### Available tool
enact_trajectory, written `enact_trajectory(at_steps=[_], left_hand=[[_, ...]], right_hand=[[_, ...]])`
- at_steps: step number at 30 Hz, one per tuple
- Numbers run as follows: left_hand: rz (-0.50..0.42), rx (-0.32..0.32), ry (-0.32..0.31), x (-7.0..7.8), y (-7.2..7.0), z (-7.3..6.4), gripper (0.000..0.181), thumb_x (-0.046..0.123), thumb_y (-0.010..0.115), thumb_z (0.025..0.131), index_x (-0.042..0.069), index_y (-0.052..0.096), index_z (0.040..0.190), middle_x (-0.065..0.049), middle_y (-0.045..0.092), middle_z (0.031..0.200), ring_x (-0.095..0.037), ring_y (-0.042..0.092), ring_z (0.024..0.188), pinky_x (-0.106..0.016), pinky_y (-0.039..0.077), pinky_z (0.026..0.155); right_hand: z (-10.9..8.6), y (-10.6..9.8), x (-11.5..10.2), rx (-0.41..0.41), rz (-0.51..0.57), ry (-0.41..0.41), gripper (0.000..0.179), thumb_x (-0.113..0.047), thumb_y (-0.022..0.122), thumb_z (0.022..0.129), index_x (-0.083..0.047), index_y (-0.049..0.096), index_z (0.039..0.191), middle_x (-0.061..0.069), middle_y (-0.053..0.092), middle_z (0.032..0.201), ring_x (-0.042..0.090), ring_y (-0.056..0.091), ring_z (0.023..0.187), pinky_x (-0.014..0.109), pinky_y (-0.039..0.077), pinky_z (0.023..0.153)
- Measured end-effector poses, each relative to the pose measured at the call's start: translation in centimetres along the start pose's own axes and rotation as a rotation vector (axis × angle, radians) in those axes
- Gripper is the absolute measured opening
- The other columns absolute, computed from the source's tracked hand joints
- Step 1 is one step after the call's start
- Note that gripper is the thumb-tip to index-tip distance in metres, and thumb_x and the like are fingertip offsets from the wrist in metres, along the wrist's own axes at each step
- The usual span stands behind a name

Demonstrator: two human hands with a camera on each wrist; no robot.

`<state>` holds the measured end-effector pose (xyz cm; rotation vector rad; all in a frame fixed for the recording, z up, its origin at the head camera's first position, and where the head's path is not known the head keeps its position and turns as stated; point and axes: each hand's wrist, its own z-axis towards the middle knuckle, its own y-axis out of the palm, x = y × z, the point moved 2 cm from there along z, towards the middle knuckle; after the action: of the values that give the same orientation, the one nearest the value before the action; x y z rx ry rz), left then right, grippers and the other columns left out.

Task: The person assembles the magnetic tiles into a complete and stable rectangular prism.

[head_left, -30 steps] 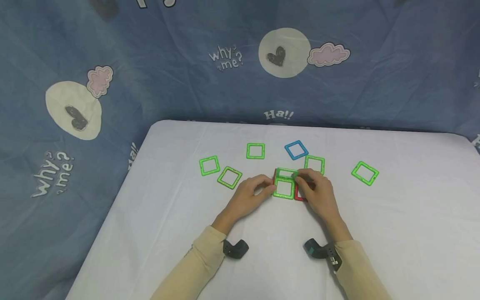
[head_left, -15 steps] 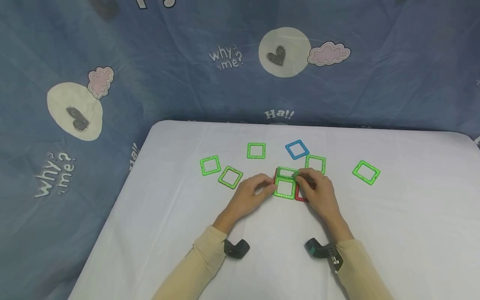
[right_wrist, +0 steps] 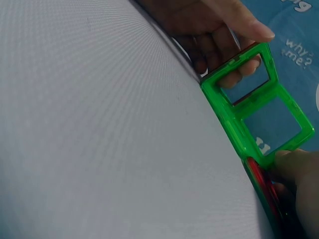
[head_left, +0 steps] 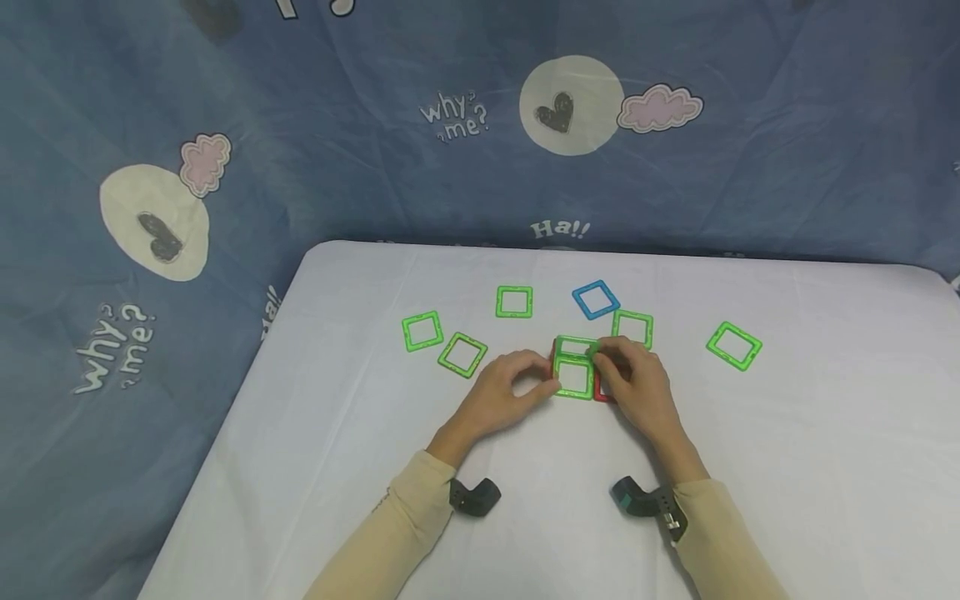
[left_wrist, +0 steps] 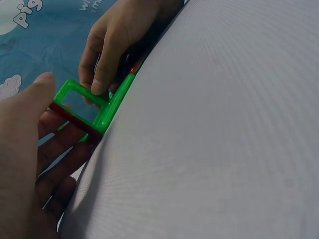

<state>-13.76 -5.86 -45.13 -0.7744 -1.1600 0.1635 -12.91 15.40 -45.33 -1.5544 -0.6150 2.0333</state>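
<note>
On the far edge of the flat green tile (head_left: 574, 395), the green upright tile (right_wrist: 299, 113) is pinched between the right hand's (head_left: 637, 383) thumb and fingers, which are nearly closed. At the flat green tile's left edge, the left hand's (head_left: 498, 396) parted fingers touch the red-edged upright tile (left_wrist: 75, 119), thumb spread well away from the index finger.

beige sleeves (head_left: 401, 533), black curved wrist cameras (head_left: 475, 497), dark strap (head_left: 667, 502) at the right wrist, bare hands (head_left: 495, 398)
</note>
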Motion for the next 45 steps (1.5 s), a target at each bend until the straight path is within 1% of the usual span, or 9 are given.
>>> enact_trajectory(at_steps=[6, 13, 15, 18, 23, 28, 33, 39, 45], left_hand=[[0.018, -0.019, 0.053, 0.3, 0.0, 0.0, 0.020, 0.033, 0.070, 0.085, 0.024, 0.065, 0.102, 0.014, 0.067, 0.094, 0.001, 0.059, 0.093, -0.029, 0.044, 0.093], [0.055, -0.028, 0.051, 0.3, 0.0, 0.0, 0.019, 0.029, 0.071, 0.085, 0.023, 0.066, 0.102, 0.013, 0.067, 0.095, 0.001, 0.059, 0.092, -0.027, 0.043, 0.091], [0.058, -0.029, 0.048, 0.3, 0.0, 0.0, 0.018, 0.029, 0.070, 0.085, 0.023, 0.066, 0.101, 0.013, 0.067, 0.095, 0.001, 0.059, 0.092, -0.027, 0.043, 0.090], [0.060, -0.029, 0.048, 0.3, 0.0, 0.0, 0.018, 0.030, 0.070, 0.085, 0.023, 0.066, 0.101, 0.014, 0.067, 0.095, 0.001, 0.059, 0.093, -0.027, 0.043, 0.090], [0.059, -0.028, 0.048, 0.2, 0.1, 0.0, 0.018, 0.030, 0.070, 0.085, 0.024, 0.065, 0.102, 0.014, 0.067, 0.095, 0.002, 0.059, 0.093, -0.027, 0.043, 0.091], [0.058, -0.029, 0.050, 0.2, 0.1, 0.0, 0.018, 0.030, 0.070, 0.085, 0.023, 0.065, 0.101, 0.014, 0.067, 0.096, 0.001, 0.059, 0.093, -0.027, 0.043, 0.091], [0.062, -0.032, 0.043, 0.2, 0.0, 0.0, 0.017, 0.029, 0.070, 0.085, 0.023, 0.065, 0.101, 0.014, 0.067, 0.096, 0.001, 0.059, 0.094, -0.026, 0.043, 0.092], [0.061, -0.030, 0.049, 0.3, 0.0, 0.0, 0.018, 0.028, 0.070, 0.085, 0.023, 0.065, 0.101, 0.013, 0.067, 0.095, 0.001, 0.059, 0.093, -0.027, 0.043, 0.091], [0.060, -0.030, 0.051, 0.4, 0.0, 0.0, 0.017, 0.029, 0.070, 0.085, 0.023, 0.065, 0.101, 0.014, 0.066, 0.094, 0.002, 0.058, 0.093, -0.027, 0.043, 0.090]], right_hand=[[-0.1, 0.0, 0.0, -0.014, 0.008, 0.003, 0.019, -0.019, 0.059, 0.094, -0.011, 0.062, 0.110, 0.008, 0.068, 0.104, 0.023, 0.066, 0.095, 0.040, 0.054, 0.081], [-0.2, 0.0, 0.0, -0.019, 0.012, 0.024, 0.020, -0.021, 0.057, 0.094, -0.011, 0.062, 0.111, 0.008, 0.067, 0.105, 0.023, 0.063, 0.097, 0.040, 0.049, 0.084], [-0.2, 0.0, -0.1, -0.016, 0.022, 0.021, 0.020, -0.020, 0.057, 0.095, -0.011, 0.061, 0.111, 0.007, 0.067, 0.105, 0.021, 0.064, 0.096, 0.038, 0.050, 0.082], [-0.2, -0.1, -0.1, -0.001, 0.057, 0.015, 0.019, -0.019, 0.056, 0.095, -0.011, 0.061, 0.111, 0.006, 0.068, 0.104, 0.018, 0.064, 0.094, 0.026, 0.051, 0.079], [-0.2, -0.1, 0.2, 0.065, 0.119, 0.011, 0.016, -0.019, 0.055, 0.095, -0.011, 0.061, 0.108, 0.002, 0.068, 0.100, 0.010, 0.061, 0.088, 0.012, 0.045, 0.072], [-0.3, -0.3, 0.5, 0.171, 0.189, 0.068, 0.013, -0.018, 0.057, 0.094, -0.009, 0.061, 0.102, 0.001, 0.066, 0.093, 0.004, 0.056, 0.079, 0.011, 0.043, 0.071], [-0.4, -1.1, -0.3, 0.262, 0.265, 0.113, 0.010, -0.010, 0.057, 0.093, -0.002, 0.060, 0.096, 0.002, 0.061, 0.089, 0.003, 0.052, 0.080, 0.011, 0.040, 0.076], [-0.5, -2.5, -2.5, 0.329, 0.274, 0.119, 0.011, -0.004, 0.054, 0.092, 0.005, 0.059, 0.092, -0.003, 0.057, 0.083, 0.000, 0.051, 0.077, 0.010, 0.041, 0.076], [-0.5, -3.2, -2.8, 0.347, 0.296, 0.167, 0.013, -0.006, 0.053, 0.092, 0.005, 0.058, 0.093, -0.006, 0.057, 0.082, 0.000, 0.052, 0.082, 0.010, 0.041, 0.081]])
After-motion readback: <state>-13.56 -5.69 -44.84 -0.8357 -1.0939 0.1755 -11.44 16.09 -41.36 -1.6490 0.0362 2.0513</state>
